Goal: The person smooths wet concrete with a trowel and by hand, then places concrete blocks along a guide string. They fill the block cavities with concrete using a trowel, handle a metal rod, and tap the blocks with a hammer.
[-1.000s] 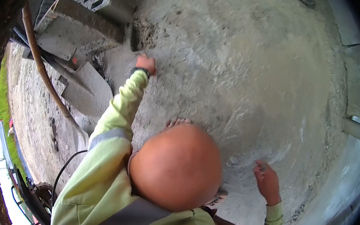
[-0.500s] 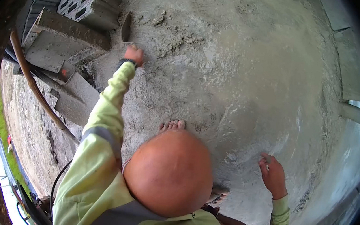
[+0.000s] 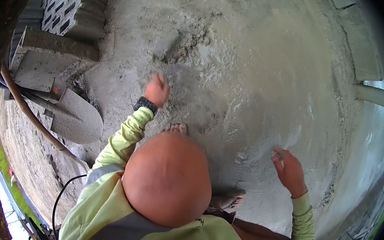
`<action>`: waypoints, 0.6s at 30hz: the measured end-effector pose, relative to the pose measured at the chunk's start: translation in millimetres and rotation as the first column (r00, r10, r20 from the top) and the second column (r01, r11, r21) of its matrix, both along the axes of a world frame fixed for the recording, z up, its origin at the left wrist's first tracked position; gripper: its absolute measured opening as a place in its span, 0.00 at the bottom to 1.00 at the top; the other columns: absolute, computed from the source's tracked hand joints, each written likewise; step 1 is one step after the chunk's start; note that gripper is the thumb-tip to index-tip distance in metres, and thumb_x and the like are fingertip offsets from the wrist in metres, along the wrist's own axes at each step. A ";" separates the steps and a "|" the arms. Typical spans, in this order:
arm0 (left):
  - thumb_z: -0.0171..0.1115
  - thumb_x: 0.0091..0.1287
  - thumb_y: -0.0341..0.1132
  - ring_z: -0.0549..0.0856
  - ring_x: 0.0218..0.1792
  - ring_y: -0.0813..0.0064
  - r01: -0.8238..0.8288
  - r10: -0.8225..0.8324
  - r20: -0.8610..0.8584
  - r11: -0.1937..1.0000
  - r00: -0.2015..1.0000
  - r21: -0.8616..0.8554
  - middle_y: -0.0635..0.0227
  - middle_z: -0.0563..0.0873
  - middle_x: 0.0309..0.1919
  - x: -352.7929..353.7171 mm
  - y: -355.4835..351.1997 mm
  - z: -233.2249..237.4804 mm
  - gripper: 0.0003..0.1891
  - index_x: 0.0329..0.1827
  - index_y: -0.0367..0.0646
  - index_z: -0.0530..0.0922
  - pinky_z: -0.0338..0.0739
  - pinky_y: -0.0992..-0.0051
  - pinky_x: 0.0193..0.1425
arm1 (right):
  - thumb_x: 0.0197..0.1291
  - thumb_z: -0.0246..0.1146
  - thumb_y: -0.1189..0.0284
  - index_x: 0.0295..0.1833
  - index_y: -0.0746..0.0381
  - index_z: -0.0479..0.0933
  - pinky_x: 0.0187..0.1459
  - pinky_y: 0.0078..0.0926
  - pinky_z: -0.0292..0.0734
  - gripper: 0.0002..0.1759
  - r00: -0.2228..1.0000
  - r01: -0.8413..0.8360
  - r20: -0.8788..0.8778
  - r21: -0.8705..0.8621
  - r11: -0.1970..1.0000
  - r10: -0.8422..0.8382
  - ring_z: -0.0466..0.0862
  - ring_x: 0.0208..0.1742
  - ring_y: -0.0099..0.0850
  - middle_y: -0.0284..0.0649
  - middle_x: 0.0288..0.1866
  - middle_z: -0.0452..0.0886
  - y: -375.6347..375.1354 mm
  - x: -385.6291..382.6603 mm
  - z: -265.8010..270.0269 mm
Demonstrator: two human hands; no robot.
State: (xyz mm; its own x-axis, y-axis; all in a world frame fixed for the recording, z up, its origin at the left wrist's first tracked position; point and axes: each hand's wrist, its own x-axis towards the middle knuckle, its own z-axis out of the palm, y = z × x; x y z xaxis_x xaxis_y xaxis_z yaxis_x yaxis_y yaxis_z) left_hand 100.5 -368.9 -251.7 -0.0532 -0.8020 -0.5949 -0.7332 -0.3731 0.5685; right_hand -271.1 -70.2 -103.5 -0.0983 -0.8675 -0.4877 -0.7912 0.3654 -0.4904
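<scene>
My left hand (image 3: 157, 90), with a dark watch on its wrist, is closed round the handle of a trowel. The trowel's blade (image 3: 166, 46) is smeared by motion and lies against the wet grey concrete (image 3: 272, 77), beside a lumpy patch. My right hand (image 3: 288, 173) hovers over the smooth wet surface on the right, fingers loosely curled with thumb and forefinger apart, nothing seen in it. Between the hands is my bent bare knee (image 3: 168, 179), with toes (image 3: 176, 127) showing just beyond it.
At the left stand hollow blocks (image 3: 68, 4), a mud-caked metal piece (image 3: 58, 45) and a shovel blade (image 3: 78, 116). A wooden handle (image 3: 32, 106) slants past them. A pipe (image 3: 380, 98) juts in at the right. My other foot (image 3: 227, 201) rests on the concrete.
My left hand has drawn the trowel toward my body and to the right, away from the blocks, onto the lumpy concrete. My right hand is nearly where it was.
</scene>
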 end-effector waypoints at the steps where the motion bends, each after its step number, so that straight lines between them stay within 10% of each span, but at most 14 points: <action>1: 0.62 0.62 0.35 0.83 0.32 0.39 0.001 -0.002 -0.007 1.000 1.000 -0.018 0.45 0.82 0.27 8.0 -0.2 -13.3 0.16 0.45 0.38 0.66 0.77 0.51 0.35 | 0.67 0.62 0.67 0.57 0.60 0.77 0.45 0.38 0.79 0.16 1.000 -0.006 -0.013 -0.030 1.000 0.005 0.84 0.44 0.44 0.47 0.47 0.83 1.2 -0.8 -3.4; 3: 0.60 0.64 0.35 0.83 0.26 0.39 0.400 -0.366 0.161 0.841 0.917 -0.363 0.39 0.83 0.29 38.1 8.8 -70.4 0.18 0.50 0.38 0.64 0.78 0.54 0.28 | 0.66 0.63 0.67 0.58 0.60 0.77 0.45 0.38 0.79 0.16 0.998 -0.044 0.045 0.025 0.999 0.043 0.85 0.44 0.44 0.46 0.47 0.83 3.6 2.6 -1.4; 4: 0.59 0.65 0.34 0.83 0.18 0.48 0.338 -0.305 0.149 0.802 0.941 -0.492 0.43 0.83 0.28 44.2 9.1 -83.0 0.19 0.52 0.38 0.63 0.78 0.60 0.20 | 0.66 0.63 0.67 0.58 0.60 0.77 0.44 0.37 0.79 0.17 0.992 -0.072 0.110 0.100 0.992 0.061 0.85 0.44 0.44 0.46 0.47 0.83 4.5 5.0 -2.3; 6: 0.58 0.65 0.33 0.82 0.15 0.59 -0.275 0.248 -0.206 0.954 0.947 -0.118 0.48 0.82 0.27 28.6 15.1 -35.1 0.19 0.56 0.39 0.62 0.79 0.64 0.17 | 0.67 0.63 0.66 0.58 0.60 0.77 0.44 0.38 0.79 0.16 0.991 -0.045 0.127 0.122 0.992 0.029 0.85 0.43 0.43 0.45 0.46 0.83 12.0 5.4 0.6; 9: 0.57 0.66 0.32 0.82 0.15 0.62 -0.523 0.519 -0.097 0.852 0.849 -0.028 0.51 0.82 0.26 37.0 7.2 -49.9 0.19 0.56 0.38 0.63 0.79 0.63 0.19 | 0.65 0.64 0.69 0.58 0.60 0.78 0.45 0.37 0.78 0.17 0.997 0.005 0.074 0.058 0.998 -0.010 0.85 0.42 0.43 0.45 0.44 0.84 11.7 2.5 -1.5; 11: 0.56 0.66 0.32 0.83 0.15 0.59 -0.239 0.224 -0.101 0.956 0.969 -0.171 0.48 0.83 0.30 12.6 25.6 -60.3 0.19 0.56 0.36 0.62 0.79 0.62 0.17 | 0.67 0.63 0.67 0.58 0.60 0.78 0.45 0.37 0.78 0.17 0.998 -0.002 0.066 0.133 0.991 -0.007 0.85 0.43 0.42 0.45 0.44 0.84 14.3 4.2 -5.0; 12: 0.56 0.65 0.33 0.86 0.24 0.48 0.414 -0.193 0.379 0.602 0.905 -0.683 0.42 0.84 0.34 16.0 34.5 -145.0 0.20 0.55 0.34 0.62 0.83 0.56 0.27 | 0.67 0.63 0.67 0.58 0.60 0.78 0.45 0.37 0.78 0.17 0.997 0.001 0.073 0.144 0.990 -0.011 0.85 0.43 0.42 0.45 0.44 0.84 15.3 6.8 -6.3; 13: 0.57 0.63 0.35 0.86 0.38 0.38 0.080 -0.052 0.098 0.948 0.994 -0.307 0.36 0.84 0.38 -37.9 40.4 -87.5 0.22 0.56 0.34 0.62 0.83 0.52 0.45 | 0.67 0.62 0.66 0.58 0.60 0.77 0.45 0.39 0.78 0.16 0.994 -0.037 0.105 0.111 0.993 0.025 0.84 0.43 0.44 0.45 0.45 0.83 13.6 8.9 -8.7; 14: 0.57 0.64 0.37 0.86 0.22 0.50 -0.016 0.015 -0.062 1.000 0.998 -0.021 0.37 0.83 0.35 -75.0 31.1 -56.4 0.20 0.51 0.32 0.62 0.82 0.57 0.25 | 0.68 0.61 0.64 0.57 0.59 0.77 0.45 0.40 0.78 0.16 0.989 -0.072 0.132 0.073 0.995 0.062 0.83 0.44 0.45 0.45 0.45 0.82 11.2 9.3 -10.2; 15: 0.56 0.65 0.36 0.85 0.18 0.53 0.083 -0.072 0.052 0.961 0.996 -0.264 0.40 0.83 0.31 -90.0 28.0 -111.0 0.19 0.49 0.33 0.61 0.82 0.58 0.22 | 0.68 0.61 0.64 0.57 0.59 0.77 0.45 0.40 0.78 0.16 0.991 -0.061 0.125 0.076 0.995 0.051 0.83 0.44 0.45 0.45 0.45 0.82 9.4 9.7 -11.2; 18: 0.58 0.64 0.37 0.85 0.17 0.56 -0.036 0.049 -0.258 0.998 0.965 0.053 0.47 0.82 0.25 -119.5 6.4 -49.8 0.19 0.47 0.33 0.61 0.82 0.59 0.24 | 0.68 0.61 0.64 0.57 0.58 0.78 0.45 0.41 0.78 0.16 0.990 -0.114 0.088 0.029 0.993 0.111 0.83 0.44 0.46 0.46 0.45 0.82 -1.2 15.2 -9.3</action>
